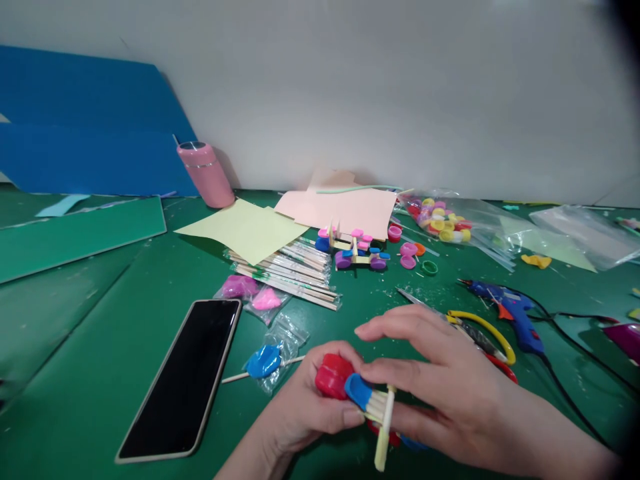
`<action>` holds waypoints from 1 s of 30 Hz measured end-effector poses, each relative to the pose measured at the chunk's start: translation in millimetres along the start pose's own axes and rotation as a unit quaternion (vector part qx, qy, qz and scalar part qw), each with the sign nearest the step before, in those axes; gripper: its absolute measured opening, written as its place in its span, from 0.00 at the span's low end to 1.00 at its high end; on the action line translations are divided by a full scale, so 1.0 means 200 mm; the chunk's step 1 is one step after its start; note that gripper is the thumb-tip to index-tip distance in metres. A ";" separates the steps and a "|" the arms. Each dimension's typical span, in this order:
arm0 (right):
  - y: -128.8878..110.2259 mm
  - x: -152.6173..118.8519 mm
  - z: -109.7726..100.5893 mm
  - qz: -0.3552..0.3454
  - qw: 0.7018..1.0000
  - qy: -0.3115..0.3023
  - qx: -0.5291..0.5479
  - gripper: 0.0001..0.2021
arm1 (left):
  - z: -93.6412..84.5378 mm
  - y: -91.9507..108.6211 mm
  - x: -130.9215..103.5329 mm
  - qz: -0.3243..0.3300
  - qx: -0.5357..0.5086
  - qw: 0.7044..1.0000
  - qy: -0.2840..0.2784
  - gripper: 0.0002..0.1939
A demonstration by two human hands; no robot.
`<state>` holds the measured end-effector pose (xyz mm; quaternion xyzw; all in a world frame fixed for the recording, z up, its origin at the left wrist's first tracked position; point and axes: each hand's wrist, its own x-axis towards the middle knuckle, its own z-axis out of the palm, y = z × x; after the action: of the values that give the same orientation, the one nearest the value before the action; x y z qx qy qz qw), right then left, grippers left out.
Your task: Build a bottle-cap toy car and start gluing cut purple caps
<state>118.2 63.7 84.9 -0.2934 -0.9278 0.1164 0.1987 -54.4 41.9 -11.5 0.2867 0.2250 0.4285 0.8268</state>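
Low in front of me I hold a small handmade stick model [376, 404] with red bottle caps, pale sticks and a crosswise stick at one end. My left hand [313, 393] wraps round a red cap [334, 376], its thumb along the underside. My right hand [440, 387] grips the model from the other side, thumb at a lump of blue clay [358, 391] and index finger raised off it. Lower fingers pass behind the sticks, where more red and blue parts are half hidden. Blue clay [264, 361] with a thin stick lies on a plastic bag nearby.
A phone [180, 380] lies at left. Wrapped sticks [295, 270], similar small models [357, 253] and loose caps [409, 255] are ahead. Scissors [480, 333] and a blue glue gun [515, 310] with its cable are at right. A pink bottle [207, 175] stands at the back.
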 end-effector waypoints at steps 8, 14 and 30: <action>-0.01 -0.02 0.00 -0.003 1.000 0.010 -0.013 0.06 | 0.01 0.01 0.00 0.017 0.010 1.000 -0.019 0.12; -0.04 0.02 -0.02 0.006 0.999 0.003 -0.033 0.05 | 0.02 0.01 0.01 0.017 0.000 1.000 -0.020 0.12; -0.06 0.02 -0.02 0.032 0.998 -0.026 -0.038 0.07 | 0.02 0.01 0.01 0.022 0.024 0.998 -0.044 0.11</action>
<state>110.7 58.1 93.4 -0.3276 -0.9265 0.0949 0.1591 -53.2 43.0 -7.5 0.3301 0.1922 0.4277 0.8192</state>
